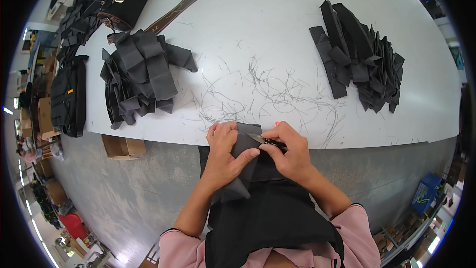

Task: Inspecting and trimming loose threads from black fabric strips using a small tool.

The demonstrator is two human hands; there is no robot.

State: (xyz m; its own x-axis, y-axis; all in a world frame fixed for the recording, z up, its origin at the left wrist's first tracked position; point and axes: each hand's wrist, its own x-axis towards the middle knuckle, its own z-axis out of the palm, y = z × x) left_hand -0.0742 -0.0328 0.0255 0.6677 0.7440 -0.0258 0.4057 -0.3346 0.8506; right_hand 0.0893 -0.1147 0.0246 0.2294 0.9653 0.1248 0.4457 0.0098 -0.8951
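Note:
At the table's front edge my left hand (224, 156) grips a dark grey fabric piece (245, 144), thumb on top and fingers curled round its left side. The fabric's lower end hangs toward my black apron (272, 218). My right hand (290, 150) is closed on a small pair of thread snips (271, 142) with black handles. Their pointed metal blades lie over the upper part of the fabric. Many loose thread ends (282, 92) are scattered on the white table (238, 0) just beyond my hands.
A pile of dark fabric pieces (144, 69) lies left, another pile (364, 62) right. Behind the left pile are a black bag (131, 0) and a brown strap (188, 0) with lettering. A black backpack (69, 97) sits at the left edge. An open cardboard box (123, 148) stands below.

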